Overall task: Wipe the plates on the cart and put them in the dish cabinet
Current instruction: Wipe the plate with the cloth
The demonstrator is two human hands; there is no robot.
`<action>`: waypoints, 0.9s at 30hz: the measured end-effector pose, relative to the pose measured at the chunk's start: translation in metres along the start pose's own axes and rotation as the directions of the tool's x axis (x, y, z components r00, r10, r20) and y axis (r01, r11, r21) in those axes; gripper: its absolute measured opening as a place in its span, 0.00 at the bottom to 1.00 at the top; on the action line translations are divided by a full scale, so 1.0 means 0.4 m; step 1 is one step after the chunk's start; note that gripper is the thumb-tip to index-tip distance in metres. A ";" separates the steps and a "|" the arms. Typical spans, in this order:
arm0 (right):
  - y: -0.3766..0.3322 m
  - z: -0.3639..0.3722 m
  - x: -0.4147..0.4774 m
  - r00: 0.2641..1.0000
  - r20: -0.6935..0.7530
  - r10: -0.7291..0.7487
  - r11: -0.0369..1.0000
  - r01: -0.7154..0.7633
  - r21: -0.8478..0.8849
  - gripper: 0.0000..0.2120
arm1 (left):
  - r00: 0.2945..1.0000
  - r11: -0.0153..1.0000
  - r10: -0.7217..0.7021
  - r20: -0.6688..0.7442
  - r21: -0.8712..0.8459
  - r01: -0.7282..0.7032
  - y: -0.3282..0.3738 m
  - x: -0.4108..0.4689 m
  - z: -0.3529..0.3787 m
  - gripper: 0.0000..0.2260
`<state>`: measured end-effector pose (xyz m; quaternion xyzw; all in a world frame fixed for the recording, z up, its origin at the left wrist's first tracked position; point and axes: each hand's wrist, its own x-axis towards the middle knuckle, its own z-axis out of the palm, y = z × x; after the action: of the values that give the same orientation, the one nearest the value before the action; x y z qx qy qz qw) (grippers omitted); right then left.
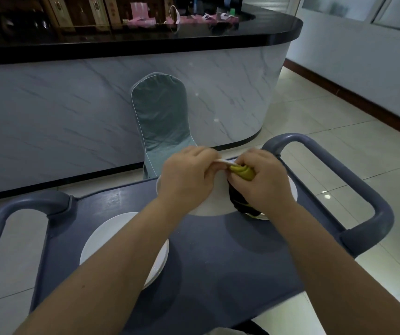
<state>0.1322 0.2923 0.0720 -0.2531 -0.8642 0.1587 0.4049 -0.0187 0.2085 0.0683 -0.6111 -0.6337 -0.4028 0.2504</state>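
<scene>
Behind, a marble-faced counter (121, 100) with a black top spans the room; nearer lies the grey cart (218, 262) with a looped handle at each end, and a covered chair (162, 117) stands between the two. On the cart's near left rests a stack (112, 238) of white plates, while one plate (215, 204) is held tilted over the far right part; whether its lower edge touches the cart cannot be told. Left hand (189, 177) has its fingers curled round that plate's top rim, and right hand (264, 182) is closed round a yellow-green cloth (242, 172) set against the plate.
</scene>
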 end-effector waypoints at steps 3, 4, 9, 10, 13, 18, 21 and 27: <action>-0.004 -0.037 0.009 0.995 -0.023 0.102 0.989 -0.099 0.109 0.07 | 0.954 0.946 -0.291 -0.066 -0.172 0.276 -0.005 0.010 -0.031 0.06; 0.007 -0.042 0.003 0.981 0.005 0.192 0.970 -0.191 0.152 0.08 | 0.857 0.821 -0.512 -0.056 -0.325 0.469 -0.011 -0.003 -0.030 0.06; 0.092 0.026 -0.108 0.839 0.155 0.522 0.810 -0.544 0.216 0.13 | 0.343 0.225 -0.928 0.148 -0.511 0.829 -0.021 -0.169 0.044 0.12; 0.104 0.041 -0.130 0.831 0.148 0.537 0.804 -0.556 0.211 0.13 | 0.414 0.305 -0.893 0.176 -0.440 0.845 -0.025 -0.201 0.060 0.11; 0.115 0.055 -0.152 0.894 0.105 0.436 0.883 -0.448 0.143 0.14 | 0.787 0.764 -0.572 0.229 -0.199 0.613 -0.038 -0.223 0.069 0.08; 0.063 0.038 -0.074 0.995 0.103 0.003 0.998 0.003 -0.058 0.13 | 0.973 0.999 0.030 0.227 0.008 -0.033 0.022 -0.091 0.065 0.06; 0.044 0.010 -0.027 0.999 0.003 -0.033 0.997 0.034 -0.071 0.13 | 0.989 0.994 0.109 0.103 0.001 -0.110 0.019 -0.009 0.044 0.03; 0.025 -0.018 -0.038 0.953 0.030 0.300 0.935 -0.300 0.186 0.04 | 0.948 0.936 -0.316 -0.022 -0.170 0.308 -0.013 -0.001 -0.005 0.06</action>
<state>0.1492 0.2924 0.0621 -0.3424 -0.7967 0.2998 0.3977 -0.0243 0.2070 0.0681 -0.5114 -0.6809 -0.5031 0.1474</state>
